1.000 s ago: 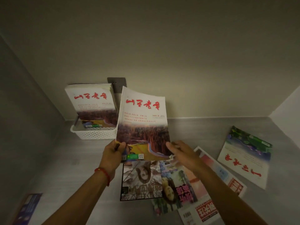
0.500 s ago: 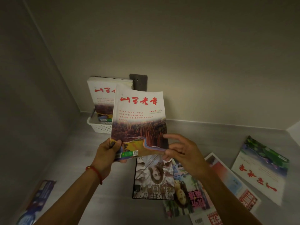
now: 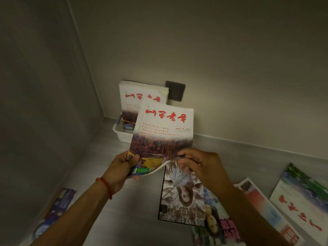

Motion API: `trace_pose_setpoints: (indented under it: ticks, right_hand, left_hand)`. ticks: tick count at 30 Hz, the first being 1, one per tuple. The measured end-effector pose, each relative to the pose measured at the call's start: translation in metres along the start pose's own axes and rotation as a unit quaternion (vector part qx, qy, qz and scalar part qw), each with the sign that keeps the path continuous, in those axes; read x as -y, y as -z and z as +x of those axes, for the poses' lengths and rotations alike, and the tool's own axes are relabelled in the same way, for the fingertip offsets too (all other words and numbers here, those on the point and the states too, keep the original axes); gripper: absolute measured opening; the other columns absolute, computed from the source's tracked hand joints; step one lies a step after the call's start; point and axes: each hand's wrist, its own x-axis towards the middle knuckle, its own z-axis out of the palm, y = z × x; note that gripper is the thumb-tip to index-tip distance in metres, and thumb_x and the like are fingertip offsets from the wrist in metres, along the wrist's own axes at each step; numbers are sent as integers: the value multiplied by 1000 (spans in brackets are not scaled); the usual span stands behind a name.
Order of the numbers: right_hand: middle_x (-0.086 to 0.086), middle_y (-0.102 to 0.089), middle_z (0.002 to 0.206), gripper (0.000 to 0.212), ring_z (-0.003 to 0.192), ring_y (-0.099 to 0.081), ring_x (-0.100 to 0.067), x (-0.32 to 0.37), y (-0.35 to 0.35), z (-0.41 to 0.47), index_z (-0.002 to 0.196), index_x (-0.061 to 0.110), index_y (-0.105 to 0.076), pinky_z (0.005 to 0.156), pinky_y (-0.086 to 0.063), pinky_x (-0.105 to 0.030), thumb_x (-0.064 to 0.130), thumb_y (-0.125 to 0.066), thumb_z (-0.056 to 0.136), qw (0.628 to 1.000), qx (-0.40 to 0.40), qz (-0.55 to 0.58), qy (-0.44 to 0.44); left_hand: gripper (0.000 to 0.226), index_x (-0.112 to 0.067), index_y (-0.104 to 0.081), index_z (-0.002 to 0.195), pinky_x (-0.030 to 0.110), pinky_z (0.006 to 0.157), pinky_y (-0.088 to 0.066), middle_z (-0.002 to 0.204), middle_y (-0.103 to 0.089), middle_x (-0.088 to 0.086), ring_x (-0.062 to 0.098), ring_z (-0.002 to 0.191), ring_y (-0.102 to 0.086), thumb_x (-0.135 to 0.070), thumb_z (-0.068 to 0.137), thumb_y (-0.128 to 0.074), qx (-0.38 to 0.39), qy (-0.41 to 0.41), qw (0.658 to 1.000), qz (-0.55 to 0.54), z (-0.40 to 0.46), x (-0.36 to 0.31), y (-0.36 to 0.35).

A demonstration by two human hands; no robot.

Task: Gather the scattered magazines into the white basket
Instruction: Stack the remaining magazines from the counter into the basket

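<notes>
The grey countertop filled the lower half of the frame and met the walls in a corner at the upper left of centre. In that corner stood the white basket, and a stack of magazines with red titles already stood upright in it, leaning toward the wall, just beside a dark wall socket.

Several magazines lay flat in the lower right: a magazine with green cover at the right edge, a white and red one beside it, and a magazine with a portrait in the lower centre, overlapping a pink one. A blue magazine lay apart at the lower left.

In the centre, the held magazine was upright in the air, in front of the basket and not yet inside. The left hand, with a red bracelet on the wrist, gripped its lower left corner, thumb on the cover. The right hand pinched the lower right edge with curled fingers, and the bottom edge curved there. I think both hands kept it vertical so it could slide in front of the standing stack.
</notes>
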Motion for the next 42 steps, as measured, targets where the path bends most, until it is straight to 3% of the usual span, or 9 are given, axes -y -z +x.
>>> trace_pose_setpoints:
  ticks: [6,9,14,16,19,24,27,32,42]
  right_hand:
    - [9,-78,87,36,77,-75,-8,-3,-8,15,121,41,-61,72,-59,-19,37,-70,86,995,73,31,-52]
    - [-3,-77,91,48,75,-75,-16,-15,-4,32,130,37,-49,63,-61,-28,57,-57,88,991,-1,30,-134]
    - [-6,-61,134,55,113,-63,-27,-20,-20,114,145,21,-38,95,-54,-52,45,-51,97,974,-58,-11,-220]
    - [-5,-63,131,48,111,-65,-24,-14,-24,148,141,16,-44,92,-56,-46,38,-51,99,978,-73,6,-198]
    - [0,-69,95,25,71,-62,-8,-2,-20,187,110,7,-62,59,-47,-19,28,-53,100,982,-128,-14,-136]
    - [-6,-68,72,22,49,-57,-7,1,-21,223,99,3,-63,52,-47,-20,23,-53,100,981,-172,-33,-83]
    - [-10,-71,73,21,54,-62,-12,-10,-34,229,95,3,-63,58,-52,-21,22,-54,99,977,-195,-48,-74]
    - [-6,-74,87,23,74,-72,-15,-41,-54,232,99,5,-63,76,-61,-31,26,-54,100,972,-200,-43,-120]
    - [-10,-73,109,27,97,-72,-24,-63,-75,241,110,2,-61,86,-60,-44,26,-54,100,977,-113,-12,-182]
  left_hand:
    - [26,2,-55,77,35,49,-55,81,-69,28,31,58,-66,-13,98,-51,-46,-47,997,29,12,-3,36]
    - [34,8,-54,77,38,57,-58,72,-69,26,33,58,-68,-18,99,-51,-58,-87,993,55,21,-8,54]
    - [36,13,-48,83,43,66,-58,79,-61,25,34,72,-65,-18,98,-54,-88,-140,984,70,53,-27,69]
    - [39,16,-48,83,39,64,-58,79,-58,24,32,74,-60,-20,98,-55,-88,-163,979,86,68,-38,75]
    - [33,4,-56,74,26,68,-51,70,-64,5,14,69,-61,-19,98,-55,-77,-199,969,127,89,-56,85]
    - [7,-11,-65,92,16,71,-51,84,-66,2,-3,73,-63,-6,93,-60,-119,-255,944,175,136,-92,94]
    - [22,-12,-65,113,9,71,-53,98,-69,0,-7,80,-65,-6,92,-59,-138,-290,924,209,164,-112,96]
    - [24,-7,-69,112,49,88,-57,108,-74,13,29,98,-70,-12,90,-62,-163,-228,932,229,199,-107,95]
    - [20,-6,-69,108,41,87,-57,104,-71,8,21,94,-66,-8,90,-59,-206,-205,936,199,227,-85,115]
